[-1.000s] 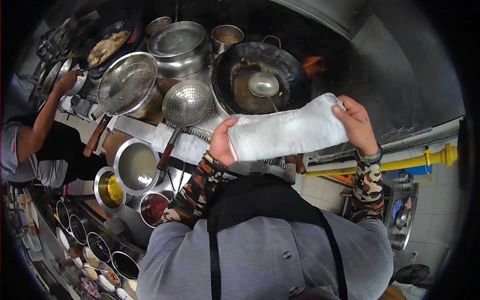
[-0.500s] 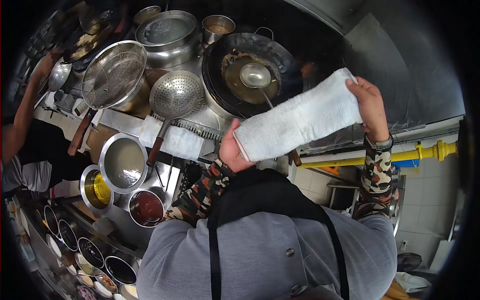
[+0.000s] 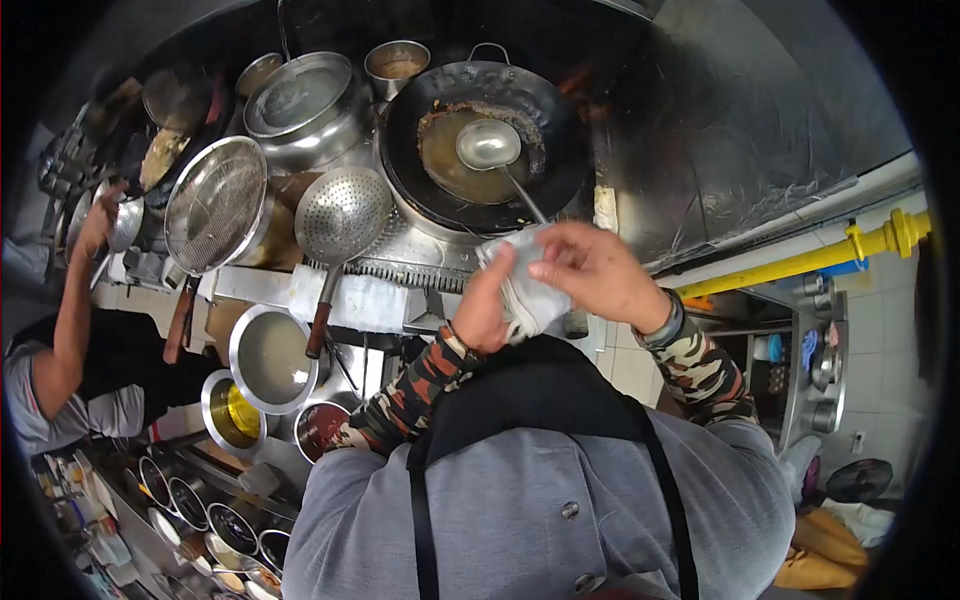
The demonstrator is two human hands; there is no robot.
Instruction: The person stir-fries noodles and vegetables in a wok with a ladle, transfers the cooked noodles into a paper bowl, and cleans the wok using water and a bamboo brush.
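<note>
A white cloth [image 3: 535,290], folded into a small bundle, is between my two hands in front of my chest. My left hand [image 3: 484,305] is wrapped round its left side, thumb on top. My right hand [image 3: 595,275] lies over the right side, fingers bent and pressing on the cloth. Just beyond the hands is a black wok [image 3: 560,125] with brownish liquid. A ladle [image 3: 489,145] rests in it, its handle running toward my right hand.
Left of the wok are a perforated skimmer [image 3: 345,215], a mesh strainer [image 3: 215,205], a lidded pot [image 3: 315,140] and another white cloth [image 3: 365,303]. Bowls of cloudy liquid [image 3: 273,358] and yellow oil [image 3: 235,412] stand nearer. A co-worker [image 3: 60,370] is at far left; a yellow pipe [image 3: 810,250] runs right.
The long, stretched-out cloth is now folded small. My right hand has come in from the right to meet my left hand. The view has shifted somewhat.
</note>
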